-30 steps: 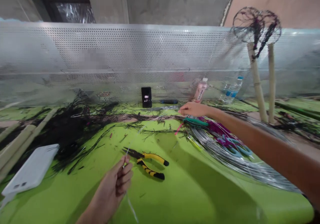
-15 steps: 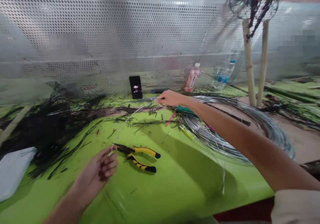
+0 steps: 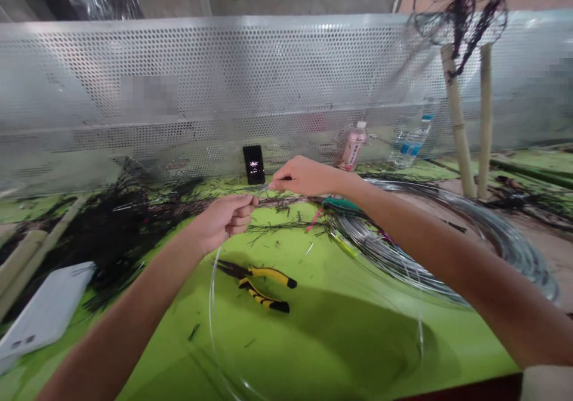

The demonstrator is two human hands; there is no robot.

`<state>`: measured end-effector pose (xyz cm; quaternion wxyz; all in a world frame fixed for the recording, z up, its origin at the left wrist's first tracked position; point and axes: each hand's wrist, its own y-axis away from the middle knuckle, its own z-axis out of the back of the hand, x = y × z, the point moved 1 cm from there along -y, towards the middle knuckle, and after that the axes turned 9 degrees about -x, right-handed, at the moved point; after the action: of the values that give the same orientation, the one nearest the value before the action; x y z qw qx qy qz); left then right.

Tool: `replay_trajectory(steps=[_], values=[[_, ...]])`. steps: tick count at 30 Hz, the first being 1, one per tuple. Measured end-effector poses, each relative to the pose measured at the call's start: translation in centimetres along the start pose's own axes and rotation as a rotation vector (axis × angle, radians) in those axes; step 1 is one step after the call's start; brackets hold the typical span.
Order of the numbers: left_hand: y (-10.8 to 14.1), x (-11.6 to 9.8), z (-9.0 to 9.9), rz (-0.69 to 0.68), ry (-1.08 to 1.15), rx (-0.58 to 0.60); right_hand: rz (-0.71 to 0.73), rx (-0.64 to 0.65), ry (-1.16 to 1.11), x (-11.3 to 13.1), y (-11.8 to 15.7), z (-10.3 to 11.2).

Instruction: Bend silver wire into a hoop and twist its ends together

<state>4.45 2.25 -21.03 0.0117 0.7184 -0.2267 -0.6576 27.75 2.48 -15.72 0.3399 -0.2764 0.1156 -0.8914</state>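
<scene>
My left hand (image 3: 230, 219) is closed around a thin, clear-looking wire (image 3: 211, 305), which hangs from it in a loop toward the table's front. Just to its right, my right hand (image 3: 298, 177) pinches a wire end, its fingertips close to those of the left. Yellow-and-black pliers (image 3: 264, 284) lie with jaws slightly apart on the green table below both hands. Under my right forearm rests a large coil of silvery wire (image 3: 380, 240), with a green-handled tool (image 3: 342, 204) at its left edge.
A black phone (image 3: 254, 165) leans on the perforated metal panel (image 3: 268, 85). Beside it stand a pink bottle (image 3: 353, 145) and a clear bottle (image 3: 412, 144). Dark fibres (image 3: 129, 228) and a white device (image 3: 47, 311) lie left. Bamboo posts (image 3: 459, 126) rise at right.
My left hand has moved up and right, from beside the pliers to close by my right hand. The wire now loops below it. The view has shifted slightly.
</scene>
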Motion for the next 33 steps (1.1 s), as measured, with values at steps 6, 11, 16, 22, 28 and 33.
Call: replay_trajectory(steps=[6,11,16,22,28,33], values=[[1.2,-2.3,4.2,-0.112,-0.014,-0.073,-0.184,0.009,-0.281,-3.3,1.7,2.1],[4.5,-3.3,11.4,-0.206,0.033,-0.213,-0.350,0.006,-0.501,-6.9,6.4,4.2],[7.4,-2.1,13.3,-0.247,-0.012,-0.326,-0.478,-0.086,-0.608,-7.9,9.5,5.7],[6.5,-3.4,10.4,-0.294,-0.243,-0.250,-0.596,-0.178,-0.659,-6.6,7.0,6.9],[1.3,-7.1,7.4,-0.383,-0.639,-0.100,-0.637,-0.104,-0.670,-3.7,3.1,5.8],[-2.3,-8.1,1.3,-0.556,-1.016,0.033,-0.626,-0.042,-0.681,-1.5,1.0,3.3]])
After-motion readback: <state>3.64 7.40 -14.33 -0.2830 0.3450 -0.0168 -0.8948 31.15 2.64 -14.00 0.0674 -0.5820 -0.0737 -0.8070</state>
